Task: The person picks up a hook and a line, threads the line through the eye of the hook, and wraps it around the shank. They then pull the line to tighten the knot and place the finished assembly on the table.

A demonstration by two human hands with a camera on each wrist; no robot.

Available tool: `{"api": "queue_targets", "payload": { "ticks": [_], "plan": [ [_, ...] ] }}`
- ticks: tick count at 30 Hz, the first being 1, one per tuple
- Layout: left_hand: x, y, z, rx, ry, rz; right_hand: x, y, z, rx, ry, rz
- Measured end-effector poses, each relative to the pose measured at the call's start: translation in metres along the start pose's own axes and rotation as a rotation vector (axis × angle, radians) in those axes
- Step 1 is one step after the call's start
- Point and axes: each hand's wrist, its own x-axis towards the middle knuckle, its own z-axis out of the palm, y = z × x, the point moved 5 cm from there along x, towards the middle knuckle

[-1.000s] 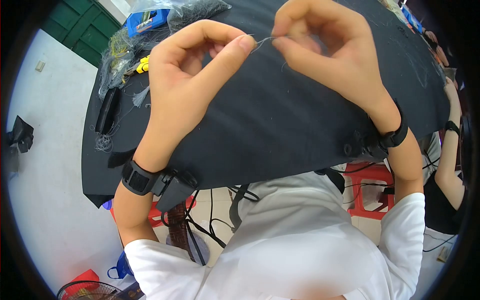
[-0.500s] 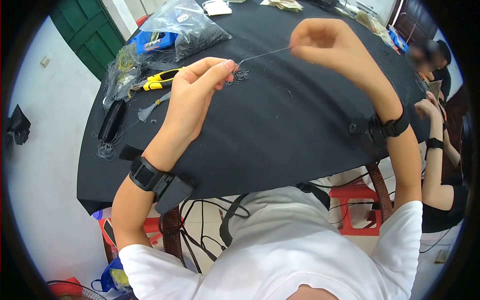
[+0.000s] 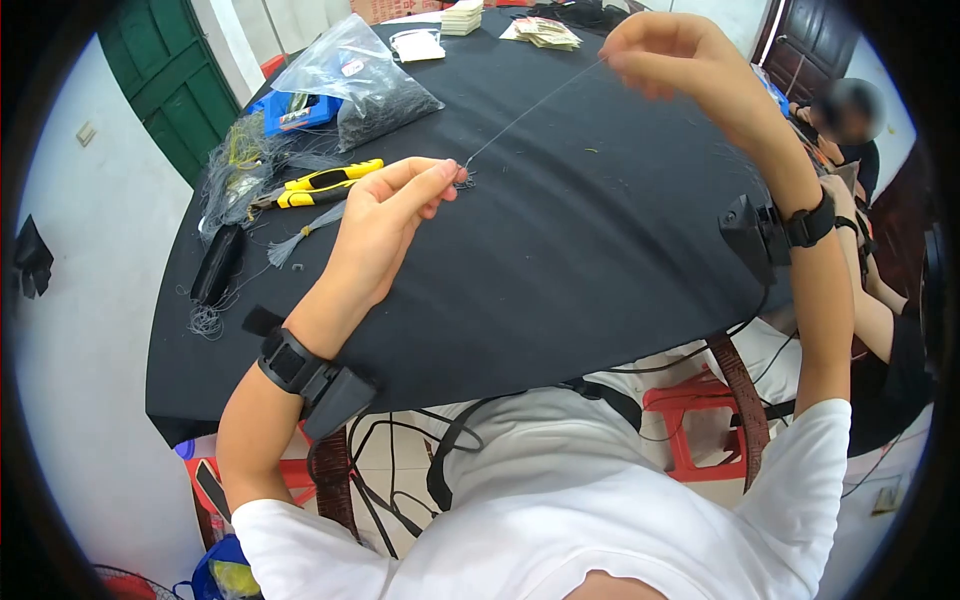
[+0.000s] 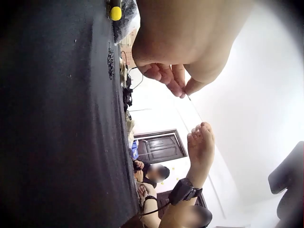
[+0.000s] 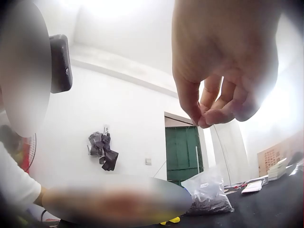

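Stretching right of the pliers (image 3: 320, 186), the thin line (image 3: 535, 108) is pinched by the left hand (image 3: 385, 215) near them and the right hand (image 3: 690, 58) farther off; it seems light, flexible, perhaps slippery, best pinched firmly near each end.

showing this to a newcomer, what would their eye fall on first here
Probably the thin thread, stretched nearly straight between the left hand and right hand, above the black cloth. Next, perhaps, the yellow-handled pliers, lying on the cloth beside the left hand. Farther back sits a clear bag with dark contents.
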Motion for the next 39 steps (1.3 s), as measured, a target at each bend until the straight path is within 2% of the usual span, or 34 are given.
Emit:
{"api": "queue_targets", "payload": {
  "ticks": [5, 8, 9, 12, 14, 15, 18, 19, 20, 22, 23, 26, 30, 32, 34, 35, 38, 39],
  "plan": [
    [-0.003, -0.006, 0.011, 0.126, -0.154, -0.127, -0.005, 0.002, -0.010, -0.093, 0.076, 0.016],
    [-0.004, -0.010, 0.014, 0.224, -0.193, -0.138, -0.007, 0.014, -0.025, -0.101, 0.010, 0.063],
    [-0.005, -0.006, 0.017, 0.238, -0.196, -0.133, -0.008, 0.016, -0.034, -0.146, 0.042, 0.016],
    [-0.003, -0.009, 0.012, 0.137, -0.058, -0.147, -0.020, 0.037, -0.069, 0.073, 0.116, 0.250],
    [0.002, -0.009, 0.005, 0.129, -0.168, -0.064, -0.024, 0.066, -0.102, -0.073, 0.162, 0.239],
    [0.000, -0.008, 0.007, 0.176, -0.060, -0.137, -0.028, 0.076, -0.112, -0.084, 0.172, 0.267],
    [-0.003, -0.005, 0.007, 0.295, -0.036, -0.061, -0.036, 0.113, -0.161, -0.157, 0.319, 0.339],
    [-0.004, -0.006, 0.003, 0.320, 0.019, -0.049, -0.038, 0.126, -0.170, -0.059, 0.334, 0.296],
    [-0.005, -0.007, -0.003, 0.339, 0.075, -0.043, -0.041, 0.135, -0.183, -0.116, 0.383, 0.354],
    [-0.005, -0.014, -0.016, 0.334, 0.119, -0.041, -0.045, 0.152, -0.202, -0.217, 0.481, 0.459],
    [-0.004, -0.016, -0.016, 0.303, 0.200, -0.065, -0.046, 0.164, -0.217, -0.215, 0.497, 0.459],
    [0.002, -0.016, -0.011, 0.181, 0.196, -0.103, -0.047, 0.201, -0.252, -0.150, 0.579, 0.480],
    [0.011, -0.013, 0.002, 0.466, 0.088, -0.038, -0.041, 0.249, -0.295, -0.260, 0.589, 0.563],
    [0.006, -0.020, -0.016, 0.501, -0.047, -0.030, -0.041, 0.280, -0.314, -0.299, 0.582, 0.632],
    [0.004, -0.026, -0.025, 0.347, 0.140, -0.133, -0.042, 0.308, -0.328, -0.258, 0.628, 0.647],
    [0.006, -0.027, -0.028, 0.315, 0.081, -0.128, -0.040, 0.325, -0.334, -0.240, 0.624, 0.648],
    [0.002, -0.033, -0.035, 0.217, 0.061, -0.199, -0.038, 0.368, -0.346, -0.146, 0.617, 0.683],
    [-0.004, -0.040, -0.055, 0.343, 0.131, -0.236, -0.037, 0.379, -0.346, -0.107, 0.613, 0.700]
  ]
}}
